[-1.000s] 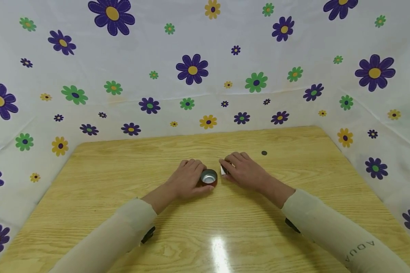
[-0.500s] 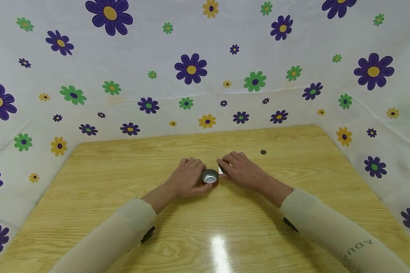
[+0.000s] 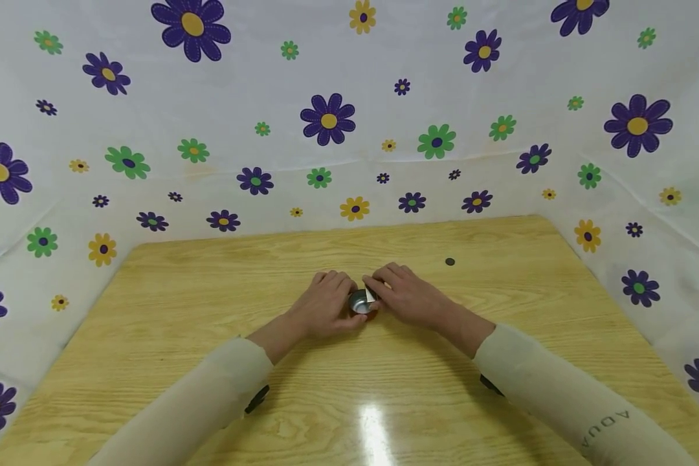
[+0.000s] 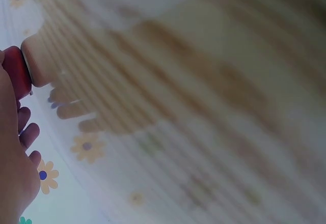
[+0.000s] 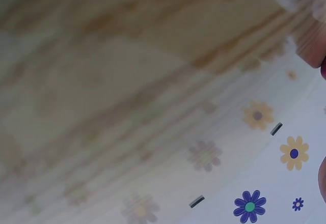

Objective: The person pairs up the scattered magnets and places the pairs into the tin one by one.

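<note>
My left hand (image 3: 321,307) grips a small round red tin (image 3: 359,301) from its left side, thumb at the near edge and fingers round the far edge. The tin stands upright, its silvery inside showing from above. In the left wrist view the red side of the tin (image 4: 18,73) shows beside the palm. My right hand (image 3: 410,295) pinches a small flat-faced silvery piece (image 3: 371,296), mostly hidden by the fingers; I cannot tell its kind. The piece overlaps the tin's right rim in the head view. In the right wrist view, only bits of the hand show at the right edge.
A small dark disc (image 3: 450,261) lies on the wooden table (image 3: 239,278), beyond and to the right of the right hand. A white flowered cloth (image 3: 210,116) hangs behind the table and along both sides.
My right hand has moved left, bringing the silvery piece from beside the tin to over its right rim. My left hand keeps its grip, with the tin slightly farther right. The disc stays put.
</note>
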A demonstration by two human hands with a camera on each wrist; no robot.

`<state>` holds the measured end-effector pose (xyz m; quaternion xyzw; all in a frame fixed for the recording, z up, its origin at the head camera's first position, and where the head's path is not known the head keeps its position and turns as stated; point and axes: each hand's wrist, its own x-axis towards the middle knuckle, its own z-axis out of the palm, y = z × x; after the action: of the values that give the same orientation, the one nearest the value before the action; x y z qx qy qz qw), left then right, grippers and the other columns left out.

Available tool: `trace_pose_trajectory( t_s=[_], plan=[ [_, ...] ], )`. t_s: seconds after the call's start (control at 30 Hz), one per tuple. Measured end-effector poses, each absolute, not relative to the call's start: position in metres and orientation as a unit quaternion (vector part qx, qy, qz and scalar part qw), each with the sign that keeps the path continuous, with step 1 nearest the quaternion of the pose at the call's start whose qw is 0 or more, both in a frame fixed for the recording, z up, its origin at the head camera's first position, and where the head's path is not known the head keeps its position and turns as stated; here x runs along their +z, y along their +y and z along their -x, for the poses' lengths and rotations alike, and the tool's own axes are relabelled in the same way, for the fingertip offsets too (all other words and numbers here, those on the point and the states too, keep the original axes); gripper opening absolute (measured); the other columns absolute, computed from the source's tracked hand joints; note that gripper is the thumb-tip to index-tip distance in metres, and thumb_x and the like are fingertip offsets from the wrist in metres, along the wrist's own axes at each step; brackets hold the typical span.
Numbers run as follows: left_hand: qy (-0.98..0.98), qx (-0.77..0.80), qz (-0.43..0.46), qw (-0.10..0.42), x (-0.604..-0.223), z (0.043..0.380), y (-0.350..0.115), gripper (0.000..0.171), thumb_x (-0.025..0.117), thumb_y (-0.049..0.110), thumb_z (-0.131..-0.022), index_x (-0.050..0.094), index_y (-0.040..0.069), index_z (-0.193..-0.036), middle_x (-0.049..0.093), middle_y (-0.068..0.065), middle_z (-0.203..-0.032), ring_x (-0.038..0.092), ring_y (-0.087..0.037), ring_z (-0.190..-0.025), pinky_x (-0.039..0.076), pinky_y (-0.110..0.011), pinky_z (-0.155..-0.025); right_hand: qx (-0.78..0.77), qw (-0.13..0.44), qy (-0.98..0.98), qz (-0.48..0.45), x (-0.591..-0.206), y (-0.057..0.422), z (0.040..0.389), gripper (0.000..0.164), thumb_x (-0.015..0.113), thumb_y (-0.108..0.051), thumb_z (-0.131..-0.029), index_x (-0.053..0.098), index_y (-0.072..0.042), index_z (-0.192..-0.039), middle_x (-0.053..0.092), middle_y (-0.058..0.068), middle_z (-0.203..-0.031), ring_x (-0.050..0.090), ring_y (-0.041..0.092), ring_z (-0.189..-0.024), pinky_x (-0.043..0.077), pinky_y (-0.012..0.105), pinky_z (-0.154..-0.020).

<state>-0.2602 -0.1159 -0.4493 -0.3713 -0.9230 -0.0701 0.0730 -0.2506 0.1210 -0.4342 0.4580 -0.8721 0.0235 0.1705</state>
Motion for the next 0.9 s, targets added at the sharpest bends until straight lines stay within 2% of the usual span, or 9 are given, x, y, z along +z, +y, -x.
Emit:
trace_pose_trajectory(
  t_s=[0.2,0.37,0.53,0.7,0.9],
  plan=[
    [-0.926,-0.071,0.364,0.071,-0.4476,0.2584,-0.1117,0.056,0.054,0.06,-0.093,0.059,0.011,-0.12,0.059,-0.001,-0.109,0.053,-0.021,-0.106,0.039,-0.043,-0.097,0.021,0.173,-0.867,-0.467,-0.4347,0.1161,0.2504,0.049,0.055,-0.031,-0.102,0.052,-0.004,-0.143,0.057,0.007,-0.125,0.052,0.022,-0.116,0.044,0.038,-0.102],
    [-0.927,-0.072,0.362,0.065,-0.4493,0.2592,-0.1095,0.061,0.051,0.06,-0.094,0.057,0.008,-0.124,0.059,-0.003,-0.11,0.052,-0.023,-0.105,0.039,-0.043,-0.096,0.041,0.149,-0.869,-0.469,-0.4325,0.1121,0.2491,0.05,0.053,-0.03,-0.103,0.051,-0.002,-0.144,0.057,0.008,-0.125,0.051,0.022,-0.116,0.043,0.039,-0.104],
    [-0.926,-0.086,0.362,0.065,-0.4499,0.2609,-0.1099,0.058,0.054,0.06,-0.093,0.059,0.008,-0.119,0.06,-0.003,-0.111,0.053,-0.023,-0.106,0.04,-0.045,-0.099,0.052,0.118,-0.874,-0.468,-0.4313,0.1118,0.2481,0.05,0.057,-0.033,-0.101,0.054,-0.002,-0.141,0.06,0.007,-0.126,0.052,0.021,-0.116,0.044,0.036,-0.103],
    [-0.919,-0.093,0.372,0.087,-0.4502,0.2617,-0.1127,0.048,0.064,0.052,-0.09,0.061,0.009,-0.11,0.059,-0.003,-0.106,0.052,-0.021,-0.098,0.041,-0.044,-0.095,0.098,0.106,-0.865,-0.48,-0.4333,0.1118,0.2502,0.039,0.062,-0.034,-0.097,0.062,-0.007,-0.125,0.064,0.003,-0.119,0.054,0.019,-0.113,0.044,0.034,-0.101],
    [-0.914,-0.085,0.385,0.092,-0.45,0.2607,-0.1116,0.049,0.065,0.053,-0.091,0.061,0.009,-0.112,0.06,-0.003,-0.107,0.052,-0.02,-0.097,0.042,-0.044,-0.095,0.153,0.113,-0.846,-0.498,-0.4371,0.1135,0.2526,0.015,0.068,-0.026,-0.094,0.071,-0.014,-0.103,0.071,-0.005,-0.099,0.053,0.016,-0.1,0.047,0.032,-0.09]
  ],
)
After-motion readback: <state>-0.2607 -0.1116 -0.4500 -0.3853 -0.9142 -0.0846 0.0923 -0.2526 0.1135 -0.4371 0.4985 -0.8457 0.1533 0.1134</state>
